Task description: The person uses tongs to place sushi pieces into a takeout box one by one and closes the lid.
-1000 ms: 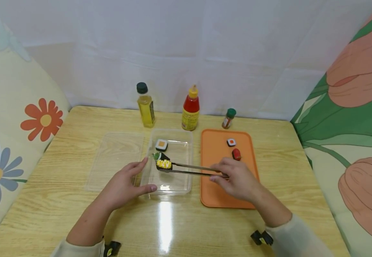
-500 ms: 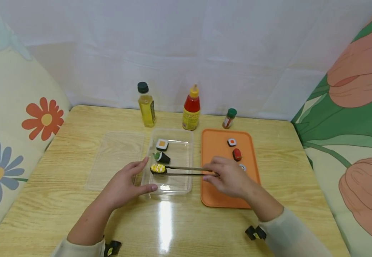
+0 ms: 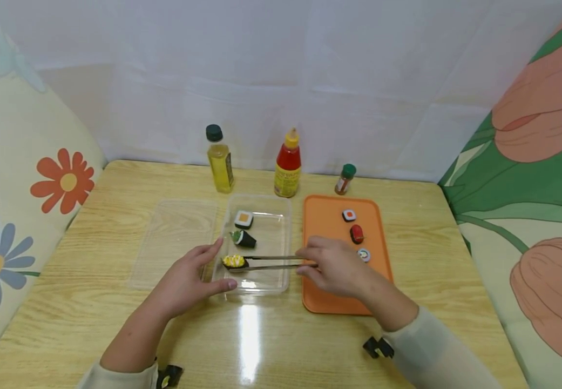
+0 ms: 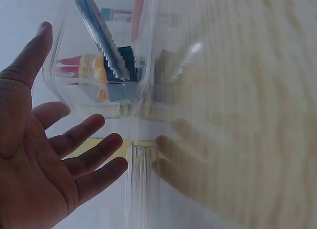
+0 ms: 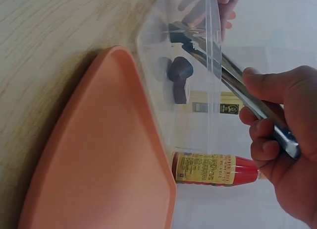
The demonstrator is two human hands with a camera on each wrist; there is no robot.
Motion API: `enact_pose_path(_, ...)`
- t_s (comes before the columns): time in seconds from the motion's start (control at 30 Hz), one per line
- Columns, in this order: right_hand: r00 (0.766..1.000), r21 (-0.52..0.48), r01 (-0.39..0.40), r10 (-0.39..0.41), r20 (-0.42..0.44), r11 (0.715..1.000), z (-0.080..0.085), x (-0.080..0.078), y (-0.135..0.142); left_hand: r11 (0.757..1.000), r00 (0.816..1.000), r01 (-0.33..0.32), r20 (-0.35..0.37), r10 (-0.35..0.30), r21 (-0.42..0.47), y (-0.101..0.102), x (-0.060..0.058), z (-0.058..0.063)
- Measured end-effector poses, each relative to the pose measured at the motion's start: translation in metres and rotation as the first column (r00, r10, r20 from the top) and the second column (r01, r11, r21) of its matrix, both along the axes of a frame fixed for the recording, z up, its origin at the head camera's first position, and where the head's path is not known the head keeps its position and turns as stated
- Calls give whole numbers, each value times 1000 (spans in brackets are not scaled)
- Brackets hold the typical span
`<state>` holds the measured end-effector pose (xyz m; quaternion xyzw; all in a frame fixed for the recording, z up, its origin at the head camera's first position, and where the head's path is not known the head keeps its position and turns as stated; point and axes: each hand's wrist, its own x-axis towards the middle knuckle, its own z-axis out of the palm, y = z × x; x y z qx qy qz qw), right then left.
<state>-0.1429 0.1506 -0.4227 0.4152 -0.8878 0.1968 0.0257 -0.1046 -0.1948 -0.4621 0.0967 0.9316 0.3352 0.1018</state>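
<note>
My right hand [image 3: 334, 265] grips metal tongs [image 3: 276, 257] between thumb and curled fingers. At the tongs' tips is a toy sushi piece with a yellow topping [image 3: 234, 261], low in the left part of a clear plastic box [image 3: 289, 237]. Behind it in the box lie a dark cone-shaped hand roll [image 3: 245, 239] and a square sushi roll with an orange centre [image 3: 244, 219]. My left hand [image 3: 188, 278] spreads its fingers and thumb at the box's left side; in the left wrist view the fingers [image 4: 94, 159] look loosely extended. Whether they touch the wall cannot be made out.
An orange tray [image 3: 322, 216] right of the box bears a small roll [image 3: 349, 215], a red-topped sushi [image 3: 357, 234] and a round roll [image 3: 364, 255]. A clear lid [image 3: 178, 232] lies left. An oil bottle [image 3: 220, 162], sauce bottle [image 3: 288, 167] and spice jar [image 3: 345, 179] stand behind.
My right hand has moved left and slightly nearer with the tongs, carrying the yellow-topped sushi toward the box's left side. The round roll on the tray has come into sight. The left hand stays put.
</note>
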Motion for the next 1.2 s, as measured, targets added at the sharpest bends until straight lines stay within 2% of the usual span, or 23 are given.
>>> enact_pose_path(0.3, 1000, 40, 4, -4, -5, 999, 5, 0, -3, 1000, 1000, -1, -6, 1, -6, 1, 0, 0)
enact_pose_path(0.8, 1000, -34, 7, -7, 2, 999, 6, 3, 7, 1000, 1000, -4, -14, 4, -10, 1, 0, 1)
enact_pose_path(1.2, 998, -54, 61, -59, 33, 997, 12, 9, 24, 1000, 1000, 1, 1, -1, -14, 1, 0, 1)
